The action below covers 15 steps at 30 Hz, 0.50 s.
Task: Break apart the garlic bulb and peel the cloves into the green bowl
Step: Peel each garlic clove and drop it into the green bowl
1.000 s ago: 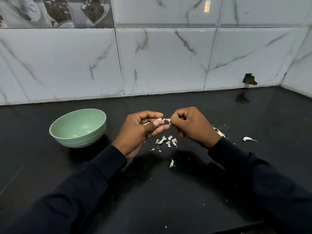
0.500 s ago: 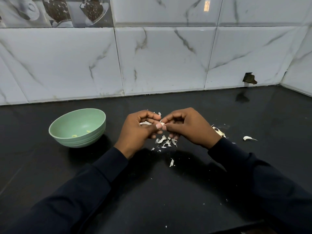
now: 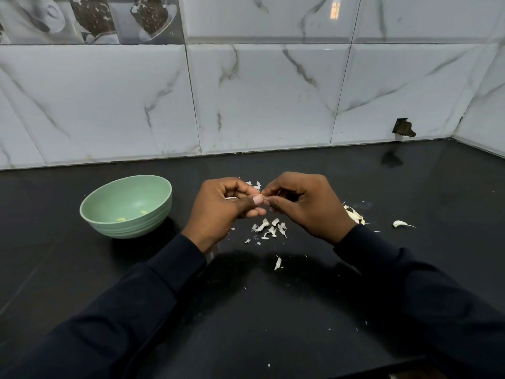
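green bowl (image 3: 128, 228) centre-left, two peeled bits (image 3: 121, 219) inside | left hand (image 3: 224, 206) mid-frame pinches a clove (image 3: 263, 197), mostly hidden | right hand (image 3: 306, 206) pinches same clove, fingers curled | skins (image 3: 269, 228) below | step: peeling | next, likely: strip skin, drop clove in bowl, fetch loose cloves (image 3: 354, 214) at right

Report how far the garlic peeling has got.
Done: two pale pieces lie in the green bowl; skin scraps litter the counter. In hand: left hand and right hand both pinch one clove. Left: a garlic cluster by the right wrist and a lone clove farther right.
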{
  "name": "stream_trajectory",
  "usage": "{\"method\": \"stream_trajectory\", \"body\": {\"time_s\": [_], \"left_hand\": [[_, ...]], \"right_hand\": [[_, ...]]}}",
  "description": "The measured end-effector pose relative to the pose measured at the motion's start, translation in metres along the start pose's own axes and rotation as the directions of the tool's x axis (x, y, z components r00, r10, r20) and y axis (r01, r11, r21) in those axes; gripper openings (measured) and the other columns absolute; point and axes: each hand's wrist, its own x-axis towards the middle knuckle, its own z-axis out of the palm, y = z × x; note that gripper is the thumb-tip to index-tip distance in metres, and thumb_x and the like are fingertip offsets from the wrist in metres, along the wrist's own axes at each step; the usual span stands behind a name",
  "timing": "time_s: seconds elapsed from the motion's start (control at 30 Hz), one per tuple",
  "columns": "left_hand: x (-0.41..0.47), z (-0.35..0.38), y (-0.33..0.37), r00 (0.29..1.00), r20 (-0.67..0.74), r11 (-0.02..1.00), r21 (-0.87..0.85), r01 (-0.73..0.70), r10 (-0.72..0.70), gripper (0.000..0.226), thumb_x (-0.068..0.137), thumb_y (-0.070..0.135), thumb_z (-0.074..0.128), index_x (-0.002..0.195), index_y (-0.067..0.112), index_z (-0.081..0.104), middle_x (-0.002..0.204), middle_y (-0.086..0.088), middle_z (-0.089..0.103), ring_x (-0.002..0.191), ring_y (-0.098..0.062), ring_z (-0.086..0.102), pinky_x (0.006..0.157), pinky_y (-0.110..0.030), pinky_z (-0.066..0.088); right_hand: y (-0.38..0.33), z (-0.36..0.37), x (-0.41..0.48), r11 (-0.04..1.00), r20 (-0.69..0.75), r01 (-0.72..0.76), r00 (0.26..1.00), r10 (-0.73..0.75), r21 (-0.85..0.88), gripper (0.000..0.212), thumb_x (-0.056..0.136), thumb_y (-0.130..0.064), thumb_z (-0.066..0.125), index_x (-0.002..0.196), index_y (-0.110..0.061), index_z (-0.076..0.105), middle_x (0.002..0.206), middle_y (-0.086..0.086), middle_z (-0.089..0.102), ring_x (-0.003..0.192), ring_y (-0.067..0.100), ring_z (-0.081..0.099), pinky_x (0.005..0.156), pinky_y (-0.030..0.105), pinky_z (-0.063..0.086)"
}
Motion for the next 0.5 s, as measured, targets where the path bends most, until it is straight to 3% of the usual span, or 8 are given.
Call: {"method": "stream_trajectory", "body": {"time_s": [0.2, 0.37, 0.5], "left_hand": [[-0.0015, 0.0001, 0.004, 1.0, -0.002, 1.0, -0.013, 0.001, -0.001, 0.017, 0.083, -0.005, 0.076, 0.093, -0.015, 0.067, 0.085, -0.028, 0.073, 0.075, -0.033, 0.077, 0.065, -0.024, 0.06], [-0.0035, -0.0009, 0.0065, 0.999, 0.05, 1.0, -0.02, 0.017, -0.016, 0.013, 0.083, -0.007, 0.075, 0.094, -0.01, 0.069, 0.088, -0.027, 0.074, 0.081, -0.034, 0.077, 0.069, -0.024, 0.061], [-0.0022, -0.0036, 0.0051, 0.995, 0.066, 0.989, -0.126, 0.08, -0.072, 0.017, 0.085, -0.007, 0.072, 0.101, -0.01, 0.067, 0.088, -0.023, 0.075, 0.083, -0.033, 0.077, 0.073, -0.026, 0.062]], "right_hand": [[0.0012, 0.0014, -0.0003, 0.998, -0.047, 0.047, 0.998, -0.048, -0.033, 0.005, 0.085, -0.006, 0.079, 0.088, -0.009, 0.078, 0.08, -0.004, 0.073, 0.07, 0.009, 0.068, 0.063, 0.031, 0.056], [0.0021, -0.0009, 0.0004, 1.0, 0.024, 0.013, 1.0, -0.014, 0.006, 0.003, 0.089, -0.006, 0.077, 0.091, -0.008, 0.076, 0.081, -0.002, 0.071, 0.067, 0.014, 0.068, 0.062, 0.034, 0.056], [-0.0012, 0.0011, 0.0005, 0.998, 0.069, 0.05, 0.996, -0.047, -0.034, 0.006, 0.091, -0.006, 0.074, 0.093, -0.011, 0.072, 0.082, -0.008, 0.065, 0.068, 0.011, 0.061, 0.062, 0.022, 0.048]]}}
